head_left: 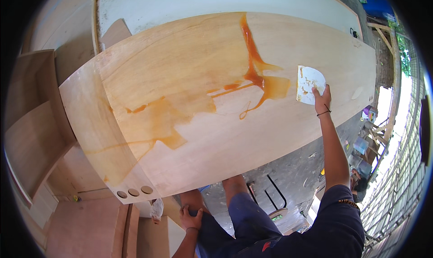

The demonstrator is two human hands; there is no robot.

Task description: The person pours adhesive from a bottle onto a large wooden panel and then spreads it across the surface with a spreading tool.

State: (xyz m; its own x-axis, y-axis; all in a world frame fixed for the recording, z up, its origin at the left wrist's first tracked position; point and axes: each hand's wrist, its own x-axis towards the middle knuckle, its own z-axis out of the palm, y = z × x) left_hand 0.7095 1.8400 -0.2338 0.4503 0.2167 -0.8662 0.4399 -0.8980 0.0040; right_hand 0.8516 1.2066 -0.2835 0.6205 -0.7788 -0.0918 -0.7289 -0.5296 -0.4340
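My right hand (323, 97) is closed on a white, half-round spreader (309, 79), thumb on its face, with orange smears across it. The spreader is at the right part of a large pale plywood panel (216, 145); whether its straight edge touches the wood I cannot tell. To its left, glossy orange-brown liquid (255, 77) runs down from the panel's far edge in a thick streak and branches. A thinner amber film covers much of the panel's left half. My left hand (191, 218) rests on my thigh near the knee, fingers spread, holding nothing.
Three round holes (134, 192) pierce the panel's near left corner. Wooden cabinet pieces (40, 100) stand at the left. Behind lies a white framed board (216, 3). Black metal tubing (275, 192) is on the grey floor under the panel's near edge. A wire-mesh wall (399, 181) runs along the right.
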